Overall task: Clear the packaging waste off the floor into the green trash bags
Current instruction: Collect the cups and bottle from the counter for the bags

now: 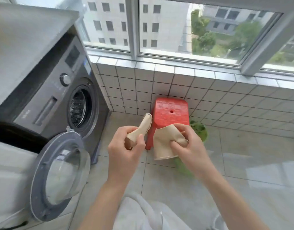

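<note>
Matt beige paper piece [162, 143] at centre; glossy red plastic stool [171, 113] behind it; crinkled green plastic bag [200, 130]; glossy floor tiles [242, 163] lower right; satin grey metal washer [48, 90] at left.

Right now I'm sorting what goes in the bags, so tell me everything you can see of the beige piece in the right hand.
The beige piece looks like thin, flexible card or paper, matte and plain, with no print visible. It hangs as a broad curved sheet, its lower edge rolled into a rim. The right hand pinches its upper right part, crumpling it there. It is held in the air in front of the red stool and apart from the narrower piece in the left hand.
</note>
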`<state>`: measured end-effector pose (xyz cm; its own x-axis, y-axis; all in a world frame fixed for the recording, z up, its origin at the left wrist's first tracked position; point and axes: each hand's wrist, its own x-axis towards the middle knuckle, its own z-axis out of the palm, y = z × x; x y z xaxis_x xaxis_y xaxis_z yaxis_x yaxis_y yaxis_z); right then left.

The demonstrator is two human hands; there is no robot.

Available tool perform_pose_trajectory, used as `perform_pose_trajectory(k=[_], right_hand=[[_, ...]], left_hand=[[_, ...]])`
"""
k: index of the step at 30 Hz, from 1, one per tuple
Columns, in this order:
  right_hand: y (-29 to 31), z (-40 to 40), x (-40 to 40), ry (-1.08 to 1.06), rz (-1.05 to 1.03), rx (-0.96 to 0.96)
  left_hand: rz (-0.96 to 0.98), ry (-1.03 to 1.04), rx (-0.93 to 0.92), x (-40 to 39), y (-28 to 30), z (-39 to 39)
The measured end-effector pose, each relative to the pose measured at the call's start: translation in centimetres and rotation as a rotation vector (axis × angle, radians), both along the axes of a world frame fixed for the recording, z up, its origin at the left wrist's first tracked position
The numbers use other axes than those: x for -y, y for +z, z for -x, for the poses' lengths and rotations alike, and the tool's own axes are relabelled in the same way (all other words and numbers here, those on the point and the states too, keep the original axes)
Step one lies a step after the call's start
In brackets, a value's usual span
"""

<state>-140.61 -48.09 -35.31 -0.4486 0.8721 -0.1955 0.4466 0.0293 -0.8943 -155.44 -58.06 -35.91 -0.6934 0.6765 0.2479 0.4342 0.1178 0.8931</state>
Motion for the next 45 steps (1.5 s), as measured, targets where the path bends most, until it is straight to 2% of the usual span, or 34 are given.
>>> perform_pose_trajectory(k=[6, 11, 15, 18, 20, 23, 25, 29, 34, 39, 45], right_hand=[[-3.4, -12.2, -2.4, -0.259, 0.082, 0.079], [-6.7, -18.8, -3.9, -0.423, 0.203, 0.209], [-10.4, -22.0, -5.9, -0.555, 0.283, 0.243], [-13.8, -23.9, -8.7, -0.597, 0.340, 0.294], [-15.2, -24.2, -10.0, -0.601, 0.380, 0.323], [-18.6, -25.2, -13.6, -0.578, 0.495, 0.387], [-21.1, -25.7, -16.0, -0.542, 0.553, 0.443], [-27.6, -26.5, -21.1, -0.433, 0.572, 0.509], [-38.7, -27.5, -26.1, -0.316, 0.567, 0.617], [-50.6, -27.1, -29.4, -0.171, 0.552, 0.711], [-63.2, -25.2, -30.2, 0.092, 0.515, 0.718]], left_hand=[[0.226, -0.219, 0.247, -4.9, -5.5, -9.4], [0.453, -0.335, 0.326, -8.7, -9.9, -13.9], [0.585, -0.347, 0.524, -12.7, -13.2, -16.3], [0.692, -0.350, 0.592, -16.5, -17.1, -17.4], [0.754, -0.315, 0.684, -18.3, -18.6, -17.9], [0.839, -0.221, 0.946, -22.6, -22.0, -19.5], [0.902, -0.181, 1.012, -25.2, -24.7, -20.2], [1.008, -0.181, 0.927, -30.1, -31.4, -20.3], [1.091, -0.204, 0.686, -34.5, -41.4, -20.3], [1.179, -0.173, 0.608, -36.0, -52.8, -21.1], [1.203, -0.198, 0.492, -36.9, -64.8, -22.5]])
